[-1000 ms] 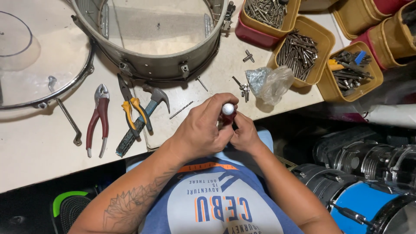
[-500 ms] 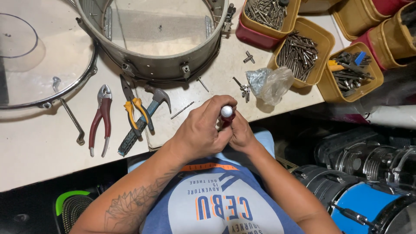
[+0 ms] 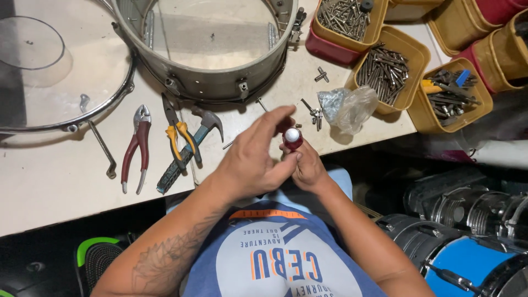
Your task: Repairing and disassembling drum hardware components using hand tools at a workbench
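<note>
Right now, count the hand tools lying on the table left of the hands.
4: wrench under the hoop, red-handled pliers, yellow-handled pliers, hammer crossing beneath them. None looks hidden.

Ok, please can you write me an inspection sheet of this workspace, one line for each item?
Surface: pale worktable, scuffed and partly covered.
Job's things: small red part with silver top, held upright between both hands.
Clutter: metal drum shell, hoop with clear head, red-handled pliers, yellow-handled pliers, hammer, crumpled plastic bag, yellow tubs of screws.
Grippers: left hand open-fingered beside the part; right hand grips it from below.
Cables: nothing seen.
Surroundings: blue and chrome drums by the person's right side.
</note>
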